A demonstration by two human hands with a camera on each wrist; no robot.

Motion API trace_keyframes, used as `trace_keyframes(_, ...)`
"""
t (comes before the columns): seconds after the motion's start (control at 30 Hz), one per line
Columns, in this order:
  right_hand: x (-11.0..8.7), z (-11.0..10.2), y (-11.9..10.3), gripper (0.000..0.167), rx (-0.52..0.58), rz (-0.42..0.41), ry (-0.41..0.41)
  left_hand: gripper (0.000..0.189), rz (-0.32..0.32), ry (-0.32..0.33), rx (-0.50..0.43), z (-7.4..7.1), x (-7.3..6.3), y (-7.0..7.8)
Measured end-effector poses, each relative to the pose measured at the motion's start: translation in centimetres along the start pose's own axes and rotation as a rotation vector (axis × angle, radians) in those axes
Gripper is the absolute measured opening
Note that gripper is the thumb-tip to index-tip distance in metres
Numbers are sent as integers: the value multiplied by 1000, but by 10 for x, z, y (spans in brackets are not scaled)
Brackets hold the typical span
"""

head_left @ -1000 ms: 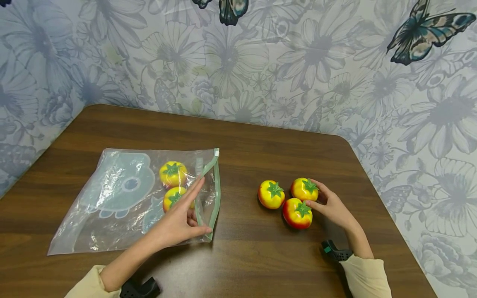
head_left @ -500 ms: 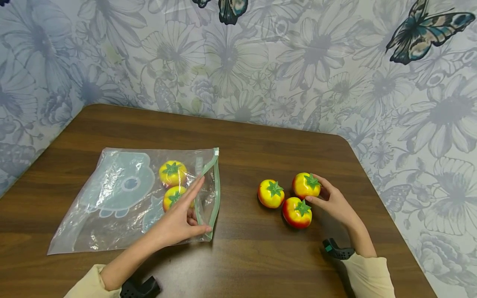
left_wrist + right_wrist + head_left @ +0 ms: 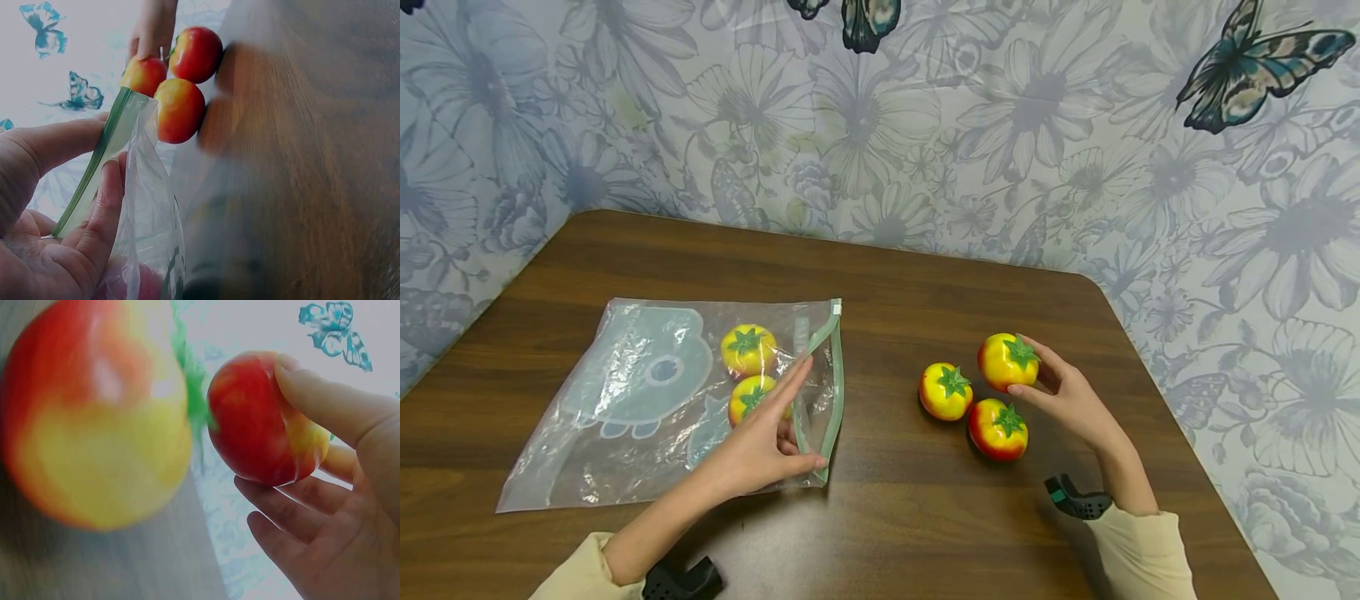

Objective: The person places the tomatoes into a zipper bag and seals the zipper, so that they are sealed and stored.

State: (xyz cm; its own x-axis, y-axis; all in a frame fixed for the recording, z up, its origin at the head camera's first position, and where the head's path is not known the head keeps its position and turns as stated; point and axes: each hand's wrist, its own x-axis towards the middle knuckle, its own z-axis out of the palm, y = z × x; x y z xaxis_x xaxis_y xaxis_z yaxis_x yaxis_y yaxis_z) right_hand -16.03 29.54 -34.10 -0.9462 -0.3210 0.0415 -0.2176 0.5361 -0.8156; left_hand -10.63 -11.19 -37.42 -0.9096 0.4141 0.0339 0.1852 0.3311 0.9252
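Observation:
My left hand (image 3: 748, 454) holds the mouth of a clear zip bag (image 3: 602, 479), its green strip (image 3: 94, 169) running between the fingers in the left wrist view. Two yellow toy tomatoes, one farther (image 3: 747, 350) and one nearer (image 3: 745, 398), lie inside the bag. To the right, my right hand (image 3: 1078, 408) grips another toy tomato (image 3: 1003, 364) between thumb and fingers. Two more stand by it on the table: one at left (image 3: 943, 393), one in front (image 3: 996, 432). The right wrist view shows the held tomato (image 3: 247, 419) beyond a large blurred one (image 3: 94, 437).
The brown wooden table (image 3: 880, 533) has its far edge against a wall covering (image 3: 1037, 150) with flowers and butterflies. A pale blue cartoon figure (image 3: 636, 367) is printed on the bag. Black bands sit on both wrists, like the right wristband (image 3: 1075, 498).
My right hand has drawn its toy tomato away from the front one, lifting it slightly and moving it toward the far side. The left hand and the bag have stayed in place.

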Motion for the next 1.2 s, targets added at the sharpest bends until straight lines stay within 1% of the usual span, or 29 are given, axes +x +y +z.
trace_keyframes(0.2,2,7,-15,70,11,-52,-9,115,-8,-2,1,0,0,0)
trace_keyframes(0.33,6,15,-25,70,-8,-73,-17,116,-10,-3,1,0,0,0)
trace_keyframes(0.53,18,33,-37,71,-2,-115,-58,116,-6,3,1,0,-1,1)
trace_keyframes(0.7,29,50,-46,71,23,-168,-97,116,-5,-3,-6,0,0,1)
trace_keyframes(0.9,39,72,-60,71,15,-177,-128,116,3,-1,-1,1,0,1)
trace_keyframes(0.97,39,78,-72,70,-7,-180,-133,116,4,-1,-4,1,0,1)
trace_keyframes(1.1,39,88,-94,68,-7,-184,-150,115,6,-3,-6,0,0,2)
trace_keyframes(1.2,42,96,-100,68,7,-185,-164,115,5,-1,5,0,0,2)
